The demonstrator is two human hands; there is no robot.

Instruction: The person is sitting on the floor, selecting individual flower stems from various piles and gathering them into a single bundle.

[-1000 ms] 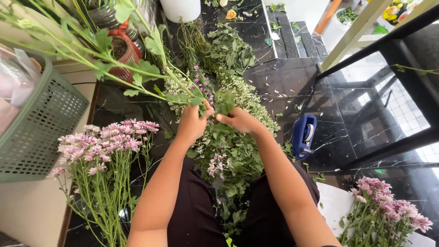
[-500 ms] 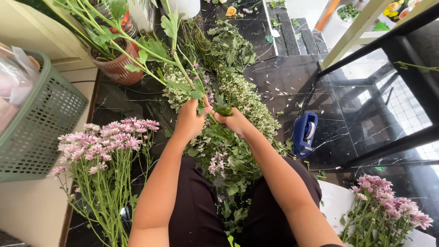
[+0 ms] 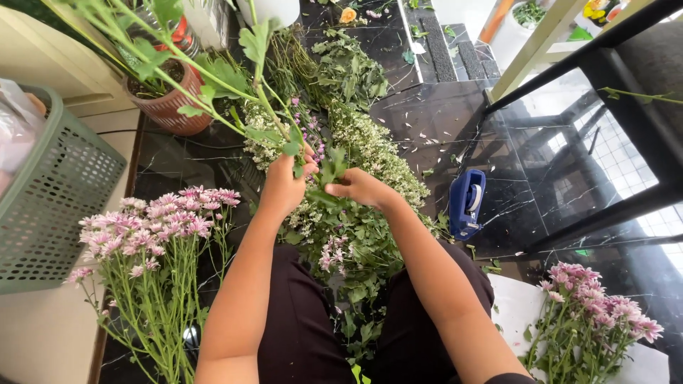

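The person sits on the dark marble floor (image 3: 541, 163) and works with both bare hands over a heap of cut greenery (image 3: 348, 235) that lies across the lap.

The left hand (image 3: 284, 186) is closed around a bunch of long green stems (image 3: 235, 82); its grip is pressed together on them, and the stems rise out of the fist toward 11 o'clock, with broad leaves at their far ends. The right hand (image 3: 361, 188) is just beside it, at 3 o'clock from the left one. Its fingers pinch a small leafy sprig (image 3: 329, 169) that stands between the two hands and touches the held stems. The hands are very near each other, but I cannot tell if they touch.

Under the hands there is a bundle of tiny white flowers (image 3: 370, 146), and some small purple blossoms (image 3: 309, 131) show among the greens.

At 9 o'clock from the hands stands a bunch of pink chrysanthemums (image 3: 153, 224), and beyond it, at the left edge, a green plastic basket (image 3: 53, 192). At 10 o'clock a terracotta pot (image 3: 167, 107) with soil stands near the wall. At 3 o'clock a blue tape dispenser (image 3: 466, 203) lies on the floor, well apart from the hands. At 5 o'clock a second bunch of pink flowers (image 3: 601, 309) stands in the corner. A black metal frame (image 3: 612, 78) crosses the floor at 2 o'clock.
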